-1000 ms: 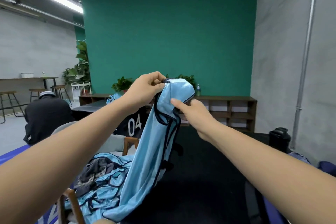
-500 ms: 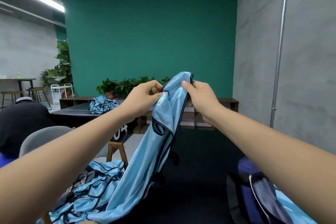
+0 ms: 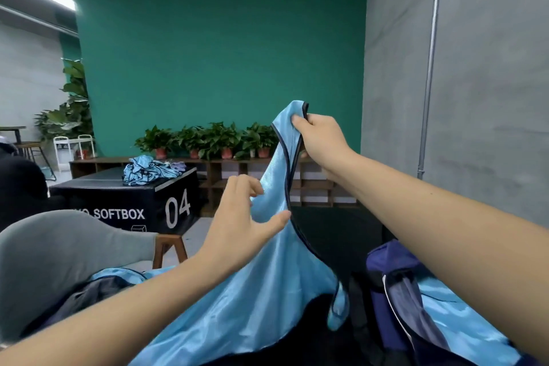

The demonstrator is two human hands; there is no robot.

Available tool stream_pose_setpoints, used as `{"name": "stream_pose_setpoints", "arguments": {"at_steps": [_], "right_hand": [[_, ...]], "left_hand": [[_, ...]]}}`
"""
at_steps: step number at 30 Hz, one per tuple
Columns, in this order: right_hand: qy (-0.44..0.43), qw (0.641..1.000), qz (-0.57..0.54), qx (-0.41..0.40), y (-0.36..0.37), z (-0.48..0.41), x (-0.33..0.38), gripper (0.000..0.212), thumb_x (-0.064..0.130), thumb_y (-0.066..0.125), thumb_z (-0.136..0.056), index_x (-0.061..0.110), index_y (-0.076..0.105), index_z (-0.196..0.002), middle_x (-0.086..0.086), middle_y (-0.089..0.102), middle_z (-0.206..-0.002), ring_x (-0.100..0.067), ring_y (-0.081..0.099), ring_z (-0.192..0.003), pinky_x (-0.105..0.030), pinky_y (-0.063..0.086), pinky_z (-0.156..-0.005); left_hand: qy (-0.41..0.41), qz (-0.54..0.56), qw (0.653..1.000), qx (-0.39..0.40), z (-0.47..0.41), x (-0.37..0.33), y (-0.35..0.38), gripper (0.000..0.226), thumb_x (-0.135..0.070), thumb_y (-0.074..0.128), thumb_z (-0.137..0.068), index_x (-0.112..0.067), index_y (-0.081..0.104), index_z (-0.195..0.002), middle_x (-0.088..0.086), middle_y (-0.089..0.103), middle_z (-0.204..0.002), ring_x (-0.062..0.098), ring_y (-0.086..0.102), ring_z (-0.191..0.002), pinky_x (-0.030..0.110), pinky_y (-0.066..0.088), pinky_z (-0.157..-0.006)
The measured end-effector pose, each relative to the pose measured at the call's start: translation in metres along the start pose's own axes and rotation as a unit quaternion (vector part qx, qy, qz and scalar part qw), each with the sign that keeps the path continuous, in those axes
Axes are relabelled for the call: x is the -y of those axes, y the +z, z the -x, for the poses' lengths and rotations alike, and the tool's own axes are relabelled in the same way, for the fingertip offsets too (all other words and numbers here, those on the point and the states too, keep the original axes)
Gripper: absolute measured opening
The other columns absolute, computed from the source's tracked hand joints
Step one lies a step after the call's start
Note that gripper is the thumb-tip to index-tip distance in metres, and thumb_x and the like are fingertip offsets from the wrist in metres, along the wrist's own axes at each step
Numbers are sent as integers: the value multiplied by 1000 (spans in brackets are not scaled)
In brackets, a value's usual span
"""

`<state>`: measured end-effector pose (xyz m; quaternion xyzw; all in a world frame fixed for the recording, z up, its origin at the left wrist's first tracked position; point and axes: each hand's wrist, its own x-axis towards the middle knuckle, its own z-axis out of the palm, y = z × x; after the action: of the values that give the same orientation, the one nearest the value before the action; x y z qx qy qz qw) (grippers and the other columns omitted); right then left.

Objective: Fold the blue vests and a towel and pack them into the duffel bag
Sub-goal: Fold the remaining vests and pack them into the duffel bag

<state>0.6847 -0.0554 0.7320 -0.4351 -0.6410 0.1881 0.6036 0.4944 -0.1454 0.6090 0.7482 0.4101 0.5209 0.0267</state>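
Blue vest (image 3: 267, 291) now pinched by R hand (image 3: 320, 140) only; L hand (image 3: 237, 226) let go, fingers spread.

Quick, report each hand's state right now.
Left hand: open, fingers spread at the blue vest, gripping nothing.
Right hand: closed, pinching the blue vest's top edge, holding it up.

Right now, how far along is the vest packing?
Done: light blue fabric seems already inside the duffel bag. In hand: the right hand pinches one unfolded blue vest by its trimmed edge, the left hand open against it. Left: folding it, plus the heap on the grey chair. No towel clearly identifiable.
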Motion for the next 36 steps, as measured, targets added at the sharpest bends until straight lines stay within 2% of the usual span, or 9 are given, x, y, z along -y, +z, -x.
{"name": "stream_pose_setpoints", "arguments": {"at_steps": [4, 9, 13, 16, 19, 28, 30, 32, 36], "right_hand": [[-2, 1000, 5, -5, 0, 0, 4, 32, 46, 58, -97, 19, 59, -79, -5, 51, -71, -19, 48, -66, -39, 42, -65], [-9, 1000, 21, -2, -9, -3, 18, 30, 41, 58, -103, 17, 58, -83, -7, 53, -76, -21, 51, -68, -38, 50, -62], [-20, 999, 42, -9, -19, -5, 26, 33, 42, 58, -102, 15, 62, -84, -7, 59, -76, -20, 57, -66, -38, 54, -61], [-16, 998, 58, -13, -29, -8, 28, 39, 42, 57, -101, 7, 65, -85, -7, 60, -77, -20, 57, -68, -37, 55, -60], [-20, 997, 69, -23, -43, -8, 27, 32, 39, 57, -102, 13, 65, -85, -6, 60, -77, -19, 58, -69, -33, 57, -59], [-19, 994, 84, -62, -90, -13, 26, 32, 38, 61, -99, 17, 57, -76, -4, 58, -74, -19, 58, -65, -35, 54, -61], [-19, 994, 81, -71, -99, -13, 28, 33, 39, 61, -100, 18, 57, -75, -4, 58, -75, -19, 58, -65, -34, 52, -61], [-15, 995, 73, -73, -106, -13, 28, 37, 41, 62, -100, 19, 50, -72, -5, 53, -74, -21, 52, -65, -33, 48, -62], [-26, 995, 65, -76, -121, -10, 26, 40, 45, 64, -96, 15, 46, -75, -6, 39, -75, -21, 37, -70, -38, 32, -69]], "left_hand": [[148, -91, 984, 36, 24, -16, 21, 34, -48, 72, -90, -31, 51, -110, -15, 45, -99, 6, 49, -92, 22, 42, -82], [73, -169, 971, 151, 26, -28, 55, 46, -58, 59, -96, -39, 41, -134, -8, 58, -76, 14, 60, -77, 36, 54, -69], [38, -309, 929, 201, 23, -23, 79, 55, -62, 47, -104, -33, 35, -149, 5, 63, -86, 32, 66, -85, 37, 52, -66], [0, -380, 894, 236, 17, -12, 85, 51, -65, 40, -107, -23, 51, -135, 8, 68, -103, 34, 69, -95, 38, 48, -68], [-19, -398, 882, 253, 17, 2, 81, 46, -64, 38, -107, -20, 53, -105, 4, 60, -93, 32, 67, -94, 37, 45, -69], [-6, -363, 919, 152, 9, 26, 23, 51, -78, 46, -96, -29, 54, -89, -6, 59, -72, 16, 60, -69, 33, 45, -55], [1, -358, 925, 129, 0, 30, 6, 52, -81, 49, -93, -29, 52, -87, -6, 59, -71, 17, 62, -72, 33, 46, -56], [3, -352, 928, 117, -9, 34, -9, 48, -74, 60, -90, -28, 49, -85, -7, 60, -71, 16, 62, -74, 33, 47, -58], [-7, -323, 940, 109, -29, 38, -38, 21, -30, 74, -86, -29, 53, -89, -8, 56, -72, 16, 55, -67, 32, 36, -53]]}}
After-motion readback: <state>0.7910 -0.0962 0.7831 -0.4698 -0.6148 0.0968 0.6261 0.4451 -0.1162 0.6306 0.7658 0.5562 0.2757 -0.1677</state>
